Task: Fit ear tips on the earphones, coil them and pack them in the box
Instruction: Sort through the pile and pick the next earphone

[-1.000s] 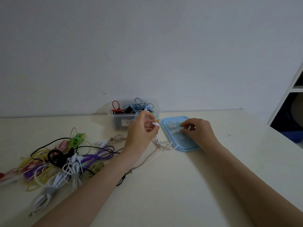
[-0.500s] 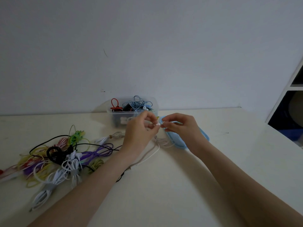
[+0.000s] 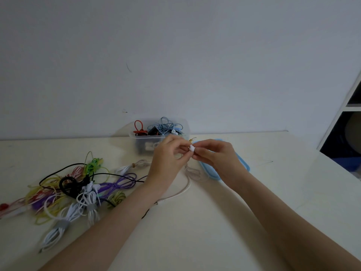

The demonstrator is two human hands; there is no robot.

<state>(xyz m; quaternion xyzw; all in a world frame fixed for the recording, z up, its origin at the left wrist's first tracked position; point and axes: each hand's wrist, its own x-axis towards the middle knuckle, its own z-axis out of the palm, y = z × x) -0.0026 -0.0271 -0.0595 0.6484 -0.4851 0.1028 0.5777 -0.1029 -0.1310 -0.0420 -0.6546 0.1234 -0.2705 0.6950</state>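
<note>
My left hand (image 3: pixel 168 157) pinches a white earbud at its fingertips, and its white cable (image 3: pixel 183 190) trails down onto the table. My right hand (image 3: pixel 216 156) pinches a small white ear tip (image 3: pixel 191 148) against that earbud. Both hands meet above the table, just in front of the clear plastic box (image 3: pixel 144 146), which holds red, black and blue coiled earphones. The blue lid (image 3: pixel 212 174) lies under my right hand, mostly hidden by it.
A tangled pile of earphones (image 3: pixel 78 189) in white, purple, yellow, green, black and red lies on the left of the cream table (image 3: pixel 205 231). A wall rises right behind the box. A white shelf unit (image 3: pixel 349 106) stands at the right edge.
My right hand has left the blue lid and come up to my left hand with an ear tip. The two hands now touch at the earbud.
</note>
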